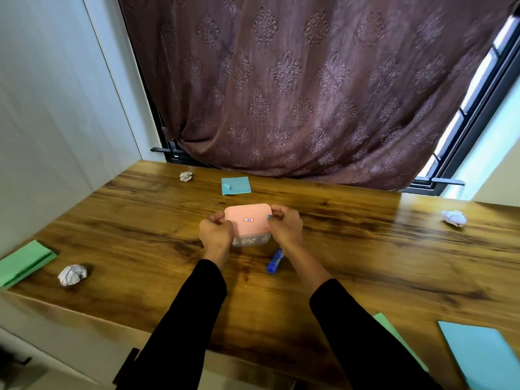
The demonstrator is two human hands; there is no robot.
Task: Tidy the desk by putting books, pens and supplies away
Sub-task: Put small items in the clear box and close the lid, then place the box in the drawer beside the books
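At the centre of the wood-grain desk [140,220] sits a small clear plastic box [250,241] with a smooth pink lid [248,219], rounded-rectangular, its long axis running 9 to 3 o'clock. The left hand [216,230] curls round the lid's 9 o'clock edge, the right hand [285,226] round its 3 o'clock edge. Just at 5 o'clock lies a blue glue stick [275,261], cylindrical, long axis 1 to 7 o'clock. A flat blue sticky-note pad [235,185] lies at 12; crumpled paper balls [72,275] scatter around.
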